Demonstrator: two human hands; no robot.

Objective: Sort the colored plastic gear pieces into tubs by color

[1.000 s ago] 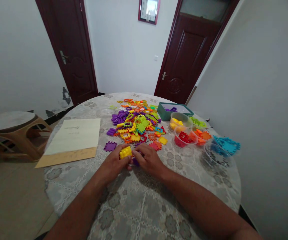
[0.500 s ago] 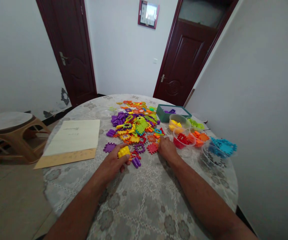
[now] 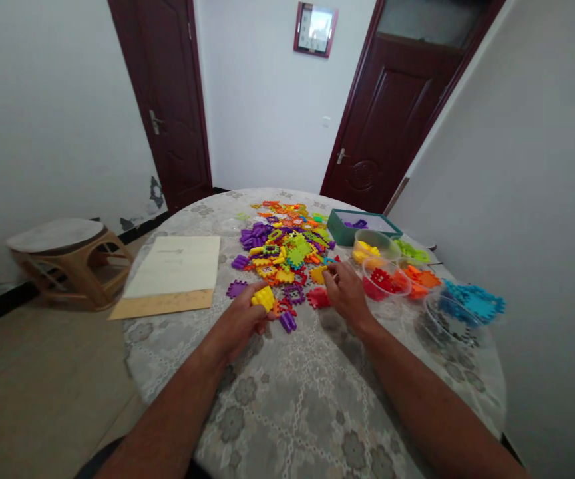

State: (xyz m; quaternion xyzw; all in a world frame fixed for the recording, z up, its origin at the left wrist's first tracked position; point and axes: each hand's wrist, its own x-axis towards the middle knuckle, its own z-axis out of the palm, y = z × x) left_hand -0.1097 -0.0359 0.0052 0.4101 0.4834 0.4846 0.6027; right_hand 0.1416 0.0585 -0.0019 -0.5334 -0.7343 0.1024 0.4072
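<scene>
Marks on the pale sheet [image 3: 180, 269] are too small to read; the top edge crops both doors [image 3: 168, 86].

A studded yellow block [image 3: 263, 299] sits gripped in the left hand [image 3: 241, 318]. A flat, notched yellow-orange piece [image 3: 318, 275] lies at the right hand's [image 3: 348, 294] fingertips.

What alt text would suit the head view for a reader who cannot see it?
A left hand grips yellow bricks while the right hand touches a yellow piece beside a colorful heap on a patterned tablecloth.
</scene>
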